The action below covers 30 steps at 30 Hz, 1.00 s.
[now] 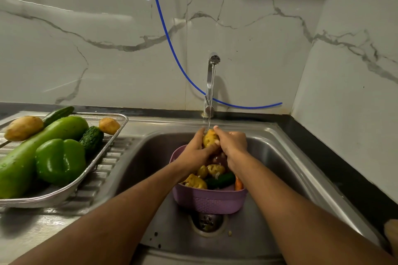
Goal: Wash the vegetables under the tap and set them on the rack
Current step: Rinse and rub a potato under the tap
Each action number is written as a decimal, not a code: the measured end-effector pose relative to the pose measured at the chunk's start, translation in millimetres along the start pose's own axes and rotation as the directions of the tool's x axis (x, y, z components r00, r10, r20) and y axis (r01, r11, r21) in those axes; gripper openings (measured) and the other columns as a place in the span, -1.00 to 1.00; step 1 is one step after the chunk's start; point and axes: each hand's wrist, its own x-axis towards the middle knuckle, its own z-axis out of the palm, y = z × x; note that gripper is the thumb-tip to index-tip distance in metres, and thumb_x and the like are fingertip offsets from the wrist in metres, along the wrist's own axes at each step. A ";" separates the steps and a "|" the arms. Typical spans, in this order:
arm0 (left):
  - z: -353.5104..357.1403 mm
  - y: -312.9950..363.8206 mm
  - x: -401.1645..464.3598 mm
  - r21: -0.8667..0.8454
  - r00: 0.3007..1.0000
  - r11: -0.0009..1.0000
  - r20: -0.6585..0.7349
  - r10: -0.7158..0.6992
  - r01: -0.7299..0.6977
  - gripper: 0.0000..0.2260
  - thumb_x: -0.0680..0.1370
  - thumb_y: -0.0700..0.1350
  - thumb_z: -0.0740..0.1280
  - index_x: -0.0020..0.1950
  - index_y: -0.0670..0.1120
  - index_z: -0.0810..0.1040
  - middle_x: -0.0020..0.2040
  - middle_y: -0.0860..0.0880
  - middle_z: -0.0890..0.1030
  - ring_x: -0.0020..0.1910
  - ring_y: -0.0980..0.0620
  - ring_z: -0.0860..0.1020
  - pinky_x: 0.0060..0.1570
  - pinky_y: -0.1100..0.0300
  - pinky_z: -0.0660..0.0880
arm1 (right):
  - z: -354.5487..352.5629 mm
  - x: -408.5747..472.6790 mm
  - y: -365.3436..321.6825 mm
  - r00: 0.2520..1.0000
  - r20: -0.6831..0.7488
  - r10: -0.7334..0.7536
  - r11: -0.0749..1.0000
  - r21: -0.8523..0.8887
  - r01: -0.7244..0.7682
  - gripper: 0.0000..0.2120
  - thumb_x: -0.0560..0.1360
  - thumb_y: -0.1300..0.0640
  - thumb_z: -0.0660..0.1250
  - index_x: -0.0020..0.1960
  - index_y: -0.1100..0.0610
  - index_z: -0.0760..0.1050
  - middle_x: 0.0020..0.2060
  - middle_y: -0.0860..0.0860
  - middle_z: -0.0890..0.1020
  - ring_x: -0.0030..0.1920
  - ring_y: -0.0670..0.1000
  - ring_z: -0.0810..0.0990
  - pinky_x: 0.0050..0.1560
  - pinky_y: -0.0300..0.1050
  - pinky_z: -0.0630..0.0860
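Both hands hold one yellow potato under the thin stream from the tap. My left hand grips it from the left, my right hand from the right. Below them a purple basket stands in the sink, holding more potatoes, a dark cucumber and a carrot. On the left, a metal mesh rack carries two potatoes, a long pale green gourd, a green bell pepper, a bitter gourd and a cucumber.
The rack rests on the ribbed steel drainboard. A blue hose hangs along the marble wall behind the tap. The drain lies in front of the basket. A black counter edge runs along the right.
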 end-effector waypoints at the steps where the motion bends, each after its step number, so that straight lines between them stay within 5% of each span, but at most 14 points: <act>1: 0.9 1.8 2.0 -0.037 0.998 0.999 -0.056 0.008 -0.010 -0.43 0.68 -0.14 0.28 0.63 0.04 0.12 0.34 0.00 0.42 0.29 -0.07 0.55 0.23 0.03 0.59 | -0.5 2.8 -0.5 0.998 -0.052 -0.020 1.000 0.017 0.021 -0.65 0.62 0.03 0.37 0.25 0.28 0.59 0.10 0.25 0.68 0.02 0.18 0.68 -0.04 0.03 0.64; 4: 3.7 3.5 9.2 -0.050 0.976 0.998 -0.213 0.034 -0.046 -0.67 0.71 -0.06 0.22 0.49 0.01 0.38 0.34 -0.06 0.54 0.22 0.02 0.59 0.21 0.06 0.60 | -2.9 9.6 5.1 0.990 -0.139 0.003 0.984 0.174 0.021 -0.71 0.56 -0.06 0.45 0.11 0.15 0.62 -0.06 0.13 0.71 -0.16 0.07 0.73 -0.33 -0.17 0.65; 7: 4.6 5.1 13.6 -0.072 0.970 0.996 -0.241 0.030 -0.049 -0.78 0.73 -0.04 0.16 0.33 0.02 0.51 0.17 -0.05 0.62 0.13 0.04 0.61 0.12 0.13 0.60 | -8.1 9.6 8.3 1.000 -0.016 -0.004 0.982 0.191 0.007 -0.79 0.60 0.01 0.41 0.13 0.13 0.60 -0.09 0.14 0.70 -0.19 0.11 0.75 -0.26 -0.08 0.71; 11: 5.6 10.0 20.8 -0.153 0.960 0.988 -0.281 -0.015 -0.029 -0.78 0.74 -0.04 0.13 0.10 0.02 0.58 -0.04 -0.04 0.64 -0.08 0.06 0.64 -0.29 0.35 0.54 | -16.3 6.7 9.1 0.986 0.139 -0.096 0.995 0.021 0.094 -0.73 0.61 -0.04 0.37 0.22 0.09 0.58 -0.14 0.15 0.73 -0.25 0.16 0.76 -0.25 -0.04 0.71; 15: 6.7 6.4 25.1 -0.128 0.979 0.991 -0.190 -0.071 0.047 -0.73 0.73 -0.01 0.16 0.16 -0.05 0.64 -0.03 -0.08 0.68 -0.07 0.04 0.66 -0.16 0.23 0.61 | -20.3 8.2 15.1 0.976 0.193 -0.098 0.973 -0.189 0.135 -0.69 0.63 -0.08 0.35 0.24 0.12 0.53 -0.17 0.14 0.74 -0.29 0.13 0.75 -0.30 -0.08 0.69; 20: 12.1 8.5 25.6 -0.275 0.978 0.955 -0.138 -0.155 0.113 -0.72 0.74 -0.08 0.15 0.23 -0.19 0.60 0.03 -0.20 0.68 -0.03 -0.09 0.65 0.09 -0.04 0.62 | -27.6 12.8 18.2 0.991 0.130 -0.025 0.998 0.056 0.017 -0.77 0.66 0.04 0.31 0.25 0.12 0.55 -0.19 0.17 0.75 -0.19 0.16 0.77 -0.15 -0.02 0.71; 23: 9.0 7.2 23.7 -0.337 0.981 0.936 -0.126 -0.149 0.099 -0.75 0.72 -0.10 0.21 0.24 -0.16 0.63 0.03 -0.18 0.71 -0.03 -0.06 0.69 0.00 0.06 0.64 | -29.8 14.5 20.2 0.984 0.177 0.011 0.984 0.172 -0.042 -0.78 0.66 0.08 0.31 0.28 0.08 0.53 -0.16 0.19 0.76 -0.15 0.16 0.77 -0.06 0.03 0.69; 27: 0.3 12.0 17.0 -0.503 0.990 0.860 -0.046 -0.133 0.093 -0.77 0.68 -0.16 0.28 0.31 -0.11 0.60 -0.32 -0.01 0.66 -0.34 0.13 0.62 -0.26 0.26 0.59 | -26.7 18.8 17.8 0.975 0.222 0.015 0.940 0.328 -0.089 -0.78 0.67 0.16 0.24 0.28 0.07 0.52 -0.07 0.31 0.72 -0.19 0.17 0.72 -0.19 -0.03 0.68; 30: -3.5 12.8 17.6 -0.504 0.990 0.857 -0.026 -0.142 0.110 -0.73 0.69 -0.23 0.22 0.36 -0.20 0.57 -0.29 -0.05 0.62 -0.38 0.13 0.49 -0.33 0.32 0.54 | -23.6 22.2 18.4 0.980 0.197 0.005 0.941 0.331 -0.071 -0.80 0.66 0.19 0.23 0.26 0.06 0.51 -0.08 0.29 0.72 -0.26 0.13 0.70 -0.29 -0.07 0.67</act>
